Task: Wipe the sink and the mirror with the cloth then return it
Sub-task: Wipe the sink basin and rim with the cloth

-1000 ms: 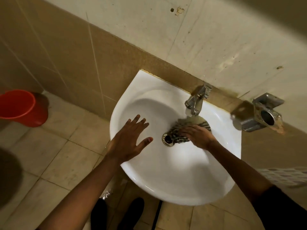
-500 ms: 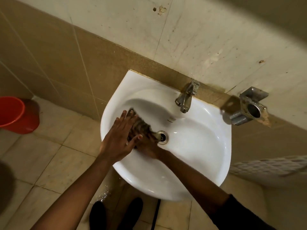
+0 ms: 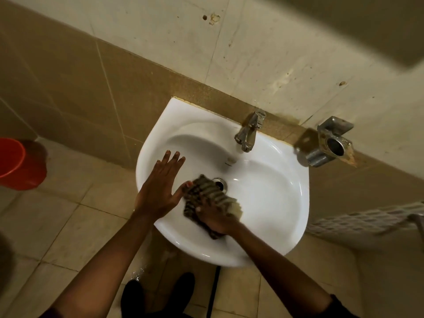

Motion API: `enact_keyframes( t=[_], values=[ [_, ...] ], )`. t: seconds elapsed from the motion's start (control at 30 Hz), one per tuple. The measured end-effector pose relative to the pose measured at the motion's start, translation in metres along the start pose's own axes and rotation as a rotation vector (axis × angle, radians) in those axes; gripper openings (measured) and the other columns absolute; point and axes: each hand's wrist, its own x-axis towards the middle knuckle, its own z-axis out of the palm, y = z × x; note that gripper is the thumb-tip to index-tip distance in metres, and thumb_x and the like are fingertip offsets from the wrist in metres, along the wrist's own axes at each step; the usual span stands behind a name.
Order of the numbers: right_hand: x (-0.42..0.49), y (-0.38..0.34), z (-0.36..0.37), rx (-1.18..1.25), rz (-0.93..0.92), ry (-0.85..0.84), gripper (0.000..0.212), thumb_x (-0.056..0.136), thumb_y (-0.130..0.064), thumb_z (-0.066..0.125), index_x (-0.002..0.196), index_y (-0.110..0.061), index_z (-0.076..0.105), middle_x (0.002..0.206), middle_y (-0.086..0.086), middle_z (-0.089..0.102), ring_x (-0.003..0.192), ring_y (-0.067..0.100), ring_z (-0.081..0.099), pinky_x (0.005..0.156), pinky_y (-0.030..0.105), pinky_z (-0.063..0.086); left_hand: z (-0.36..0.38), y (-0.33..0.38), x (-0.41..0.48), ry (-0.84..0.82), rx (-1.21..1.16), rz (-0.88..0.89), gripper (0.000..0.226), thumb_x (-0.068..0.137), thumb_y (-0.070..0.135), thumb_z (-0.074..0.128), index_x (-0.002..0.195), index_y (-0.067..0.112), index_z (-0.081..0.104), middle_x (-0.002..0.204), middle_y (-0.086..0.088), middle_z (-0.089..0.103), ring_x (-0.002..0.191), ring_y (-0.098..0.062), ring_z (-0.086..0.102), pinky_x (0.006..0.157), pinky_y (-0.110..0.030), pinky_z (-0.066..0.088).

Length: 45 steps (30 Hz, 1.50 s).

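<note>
Sink (image 3: 270,203) right half of basin free, tap (image 3: 249,131) overhanging the back, left hand (image 3: 160,189) and cloth (image 3: 207,198) filling the left

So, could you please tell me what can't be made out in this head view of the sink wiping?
- Mirror: not in the head view at all; the frame stops at the wall tiles above the sink.
- Drain: partly covered by the striped cloth.
- Right hand: blurred, so its fingers on the cloth are unclear.
- Red bucket: cut off by the left edge.
- Tap: whether water is running is too faint to tell.
</note>
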Motion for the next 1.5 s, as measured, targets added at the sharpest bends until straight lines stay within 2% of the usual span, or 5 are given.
enact_keyframes(
  t=[0.2,0.5,0.67,1.1,1.5],
  values=[
    [-0.08,-0.005,-0.002,0.124,-0.187,-0.276,0.048,0.103,-0.029,0.026,0.148,-0.019,0.014,0.152,-0.005,0.019,0.137,0.006,0.015,0.112,0.019,0.007,0.001,0.002,0.0,-0.009,-0.003,0.004,0.078,0.088,0.07,0.016,0.15,0.022,0.021,0.159,0.004,0.014,0.148,-0.012,0.001,0.12,-0.034,0.006],
    [0.002,0.12,-0.05,-0.624,0.254,0.251,0.059,0.09,-0.041,0.026,0.146,-0.025,0.015,0.152,0.002,0.031,0.141,0.031,0.02,0.106,0.073,0.01,0.003,0.0,0.001,0.004,0.025,-0.001,0.077,0.088,0.069,0.019,0.15,0.022,0.022,0.158,0.004,0.017,0.148,-0.012,0.004,0.119,-0.035,0.009],
    [0.047,0.048,-0.014,-0.295,0.072,0.18,0.054,0.1,-0.041,0.019,0.145,-0.038,-0.011,0.156,-0.006,-0.018,0.143,0.022,-0.017,0.108,0.064,-0.016,0.003,0.0,0.0,0.007,0.006,-0.01,0.077,0.088,0.069,0.018,0.149,0.023,0.024,0.158,0.004,0.018,0.148,-0.011,0.003,0.12,-0.033,0.009],
    [-0.068,0.031,0.0,0.142,0.052,0.021,0.042,0.096,-0.027,0.047,0.138,-0.034,0.042,0.141,-0.011,0.039,0.112,-0.009,0.048,0.091,0.006,0.033,0.002,-0.001,-0.003,0.053,-0.035,0.0,0.075,0.088,0.069,0.019,0.149,0.024,0.024,0.158,0.007,0.018,0.148,-0.008,0.003,0.119,-0.031,0.008],
    [-0.099,-0.056,-0.087,1.241,-0.451,0.526,0.075,0.069,-0.03,0.08,0.134,-0.017,0.046,0.127,0.019,0.058,0.11,0.034,0.061,0.087,0.048,0.054,-0.024,0.03,0.027,0.315,-0.292,0.043,0.073,0.091,0.066,0.02,0.146,0.019,0.032,0.157,0.005,0.018,0.146,-0.001,0.0,0.118,-0.058,0.014]
  ],
)
